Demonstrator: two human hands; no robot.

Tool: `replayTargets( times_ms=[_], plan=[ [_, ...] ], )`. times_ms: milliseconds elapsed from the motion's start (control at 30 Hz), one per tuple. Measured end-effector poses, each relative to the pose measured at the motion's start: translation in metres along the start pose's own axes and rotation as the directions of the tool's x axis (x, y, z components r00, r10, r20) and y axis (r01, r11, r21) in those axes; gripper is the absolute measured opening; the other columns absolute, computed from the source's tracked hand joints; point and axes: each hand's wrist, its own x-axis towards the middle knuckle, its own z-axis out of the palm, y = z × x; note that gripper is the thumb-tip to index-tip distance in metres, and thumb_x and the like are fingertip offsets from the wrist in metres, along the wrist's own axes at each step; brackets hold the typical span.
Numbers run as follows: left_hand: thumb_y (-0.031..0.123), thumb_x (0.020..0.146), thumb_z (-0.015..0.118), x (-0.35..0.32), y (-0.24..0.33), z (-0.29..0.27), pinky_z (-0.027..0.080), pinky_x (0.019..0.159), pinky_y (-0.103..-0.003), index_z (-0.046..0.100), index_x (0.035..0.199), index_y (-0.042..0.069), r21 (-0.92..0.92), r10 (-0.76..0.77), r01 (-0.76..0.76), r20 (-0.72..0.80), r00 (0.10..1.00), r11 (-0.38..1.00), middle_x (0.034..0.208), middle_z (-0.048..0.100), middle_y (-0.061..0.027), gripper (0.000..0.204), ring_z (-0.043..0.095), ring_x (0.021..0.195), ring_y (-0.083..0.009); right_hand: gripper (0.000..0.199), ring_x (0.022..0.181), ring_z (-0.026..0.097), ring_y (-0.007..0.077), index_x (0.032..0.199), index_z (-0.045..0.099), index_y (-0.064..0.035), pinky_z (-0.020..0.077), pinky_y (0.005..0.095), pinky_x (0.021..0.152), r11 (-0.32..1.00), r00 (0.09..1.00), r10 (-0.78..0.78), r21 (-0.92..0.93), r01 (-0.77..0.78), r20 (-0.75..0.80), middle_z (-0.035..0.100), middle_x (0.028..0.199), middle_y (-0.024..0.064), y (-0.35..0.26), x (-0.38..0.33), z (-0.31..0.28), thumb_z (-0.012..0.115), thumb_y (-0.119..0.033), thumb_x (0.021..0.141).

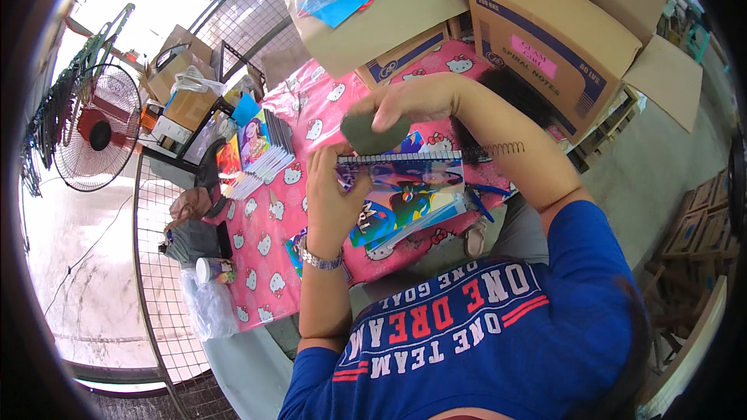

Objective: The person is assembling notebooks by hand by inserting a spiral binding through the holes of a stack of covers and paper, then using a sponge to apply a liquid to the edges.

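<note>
I see my left hand (pixel 333 198) wrapped around the left end of a colourful notebook (pixel 405 194), fingers closed on its cover, holding it up over the pink patterned surface (pixel 264 241). My right hand (pixel 412 101) is curled shut around a dark green rounded pad (pixel 372 134), which presses against the top edge of the notebook where the black spiral wire (pixel 405 157) runs.

Judging the progress: the spiral already sits along most of the punched edge, from the left end to roughly the right end of the cover. A loose tail of coil (pixel 498 149) sticks out past the right side, unthreaded and free in the air. So I take the binding as well advanced but not finished, with that tail left to deal with.

To the left on the surface, a stack of notebooks (pixel 261 157) leans in a fanned row; I cannot tell whether those are bound. 1 large open cardboard box (pixel 545 47) stands behind, well apart from my hands. A standing fan (pixel 97 136) is far left, outside the wire fence (pixel 159 264).
</note>
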Motion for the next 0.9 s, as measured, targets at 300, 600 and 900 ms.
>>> replayTargets(
  times_ms=[300, 600, 900],
  plan=[
    [0.003, 0.078, 0.077, -0.004, -0.02, -0.014, 0.05, 0.066, -0.03, 0.062, 0.101, -0.001, -0.017, -0.109, 0.11, 0.046, 0.993, 0.994, 0.096, 0.062, -0.0107, 0.028, 0.062, 0.077, -0.0203, 0.057, 0.095, 0.063, 0.013, 0.131, 0.055, -0.0072, 0.054, 0.0327, 0.076, 0.923, 0.991, 0.12, -0.374, -0.092, 0.052, 0.065, 0.109, 0.0041, 0.004, 0.027, -0.013, 0.065, -0.043, 0.087],
    [0.004, 0.081, 0.078, -0.006, -0.034, -0.008, 0.05, 0.06, -0.025, 0.061, 0.102, -0.001, -0.289, -0.211, 0.23, 0.094, 0.973, 0.929, 0.087, 0.066, -0.0077, 0.028, 0.062, 0.069, -0.0107, 0.051, 0.095, 0.059, 0.0128, 0.122, 0.06, -0.0026, 0.0474, 0.0272, 0.082, 0.998, 0.997, 0.01, -0.069, -0.005, 0.071, 0.062, 0.104, 0.0043, 0.0, 0.026, -0.004, 0.069, -0.038, 0.086],
    [0.002, 0.083, 0.077, -0.005, -0.025, -0.008, 0.049, 0.06, -0.022, 0.059, 0.1, -0.001, -0.33, -0.283, 0.299, 0.096, 0.954, 0.896, 0.084, 0.066, -0.0045, 0.025, 0.061, 0.068, -0.0071, 0.05, 0.088, 0.056, 0.0115, 0.121, 0.062, -0.0056, 0.0455, 0.0274, 0.079, 0.989, 0.999, 0.024, -0.144, -0.029, -0.036, 0.063, 0.104, 0.0024, 0.013, 0.034, -0.002, 0.063, -0.045, 0.09]
  ],
)
